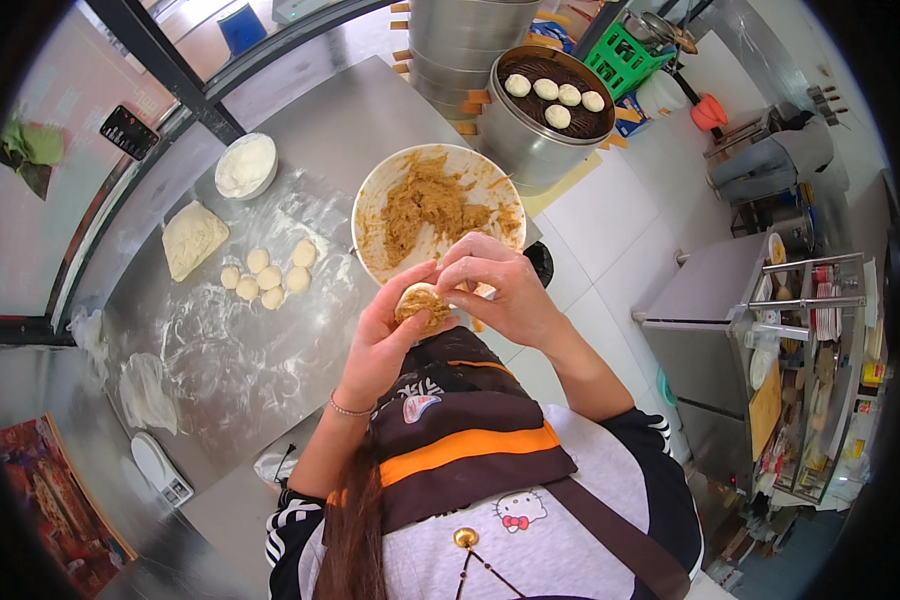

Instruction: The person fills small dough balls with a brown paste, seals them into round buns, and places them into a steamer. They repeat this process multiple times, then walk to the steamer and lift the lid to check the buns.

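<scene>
My left hand [390,322] cups a round dough wrapper topped with brown filling [423,309], its thumb pressed on the filling. The fingertips of my right hand [499,289] pinch the wrapper's edge. Just beyond both hands is a large white bowl [363,217] of brown filling [427,202]. To the left, several small dough pieces [270,277] lie on the floured steel table [247,375], near a larger lump of dough [193,238]. A bowl of white flour [246,165] stands behind them. Several filled buns [558,116] sit in a round metal steamer [540,154] at the back right.
Stacked steamer tiers [450,52] stand at the back. A kitchen scale [161,470] and a plastic bag [147,394] lie at the table's left end. A phone [129,133] is by the window frame. Rightward are a steel cabinet [694,360], shelves and a person bending [765,165].
</scene>
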### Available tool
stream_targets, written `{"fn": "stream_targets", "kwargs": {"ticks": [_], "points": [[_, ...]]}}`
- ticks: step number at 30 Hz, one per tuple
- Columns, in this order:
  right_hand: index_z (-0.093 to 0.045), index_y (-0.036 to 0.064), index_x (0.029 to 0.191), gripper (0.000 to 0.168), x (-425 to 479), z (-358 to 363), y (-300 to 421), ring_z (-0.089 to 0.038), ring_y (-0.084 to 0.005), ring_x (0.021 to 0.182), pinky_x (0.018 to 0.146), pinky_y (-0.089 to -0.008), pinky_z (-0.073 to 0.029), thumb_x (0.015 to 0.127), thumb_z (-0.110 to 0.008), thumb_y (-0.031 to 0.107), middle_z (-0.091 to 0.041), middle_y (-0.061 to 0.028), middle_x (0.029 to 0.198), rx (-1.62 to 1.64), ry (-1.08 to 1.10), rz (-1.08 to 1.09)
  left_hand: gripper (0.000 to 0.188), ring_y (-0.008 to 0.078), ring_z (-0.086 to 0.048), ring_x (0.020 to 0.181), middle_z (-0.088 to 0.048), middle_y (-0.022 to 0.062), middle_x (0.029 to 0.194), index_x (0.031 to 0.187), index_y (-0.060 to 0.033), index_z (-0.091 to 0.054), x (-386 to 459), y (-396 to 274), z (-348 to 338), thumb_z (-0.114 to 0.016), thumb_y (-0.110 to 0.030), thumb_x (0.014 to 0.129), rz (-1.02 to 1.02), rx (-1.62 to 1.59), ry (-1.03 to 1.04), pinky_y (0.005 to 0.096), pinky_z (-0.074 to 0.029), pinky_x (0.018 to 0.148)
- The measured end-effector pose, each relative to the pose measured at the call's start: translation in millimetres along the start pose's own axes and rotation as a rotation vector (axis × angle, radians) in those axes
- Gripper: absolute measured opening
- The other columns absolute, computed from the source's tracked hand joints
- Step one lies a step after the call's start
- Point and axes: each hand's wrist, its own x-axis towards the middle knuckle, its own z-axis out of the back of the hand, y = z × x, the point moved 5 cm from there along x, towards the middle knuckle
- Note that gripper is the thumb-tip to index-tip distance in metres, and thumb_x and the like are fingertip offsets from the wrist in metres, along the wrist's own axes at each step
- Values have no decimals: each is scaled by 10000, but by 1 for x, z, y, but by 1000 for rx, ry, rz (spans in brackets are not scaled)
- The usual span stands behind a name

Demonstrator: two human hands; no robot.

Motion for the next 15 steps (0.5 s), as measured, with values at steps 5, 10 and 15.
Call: {"fn": "stream_targets", "kwargs": {"ticks": [5, 10, 15], "points": [[-603, 32, 834, 88, -6, -10, -9, -582, -202, 772, 679, -297, -481, 773, -654, -5, -594, -55, 823, 172, 65, -200, 403, 130, -513, 1113, -516, 80, 1218, 1331, 10, -392, -3, -7, 1, -454, -4, 933, -36, 444, 0, 294, -482, 902], [-625, 32, 882, 126, -18, -10, -4, -574, -175, 725, 638, -279, -474, 769, -665, -5, -583, -55, 793, -27, -110, -94, 321, 105, -556, 989, -563, 54, 1104, 1268, 17, -445, -2, 8, 15, -456, -71, 959, -19, 227, 14, 247, -468, 852], [-636, 33, 910, 152, -25, -13, -8, -564, -148, 702, 623, -262, -467, 768, -670, -10, -571, -49, 791, 144, -140, -183, 252, 99, -567, 830, -571, 61, 1032, 1193, -7, -500, -6, 11, 11, -448, -27, 948, 12, 321, -2, 258, -488, 746]]}}
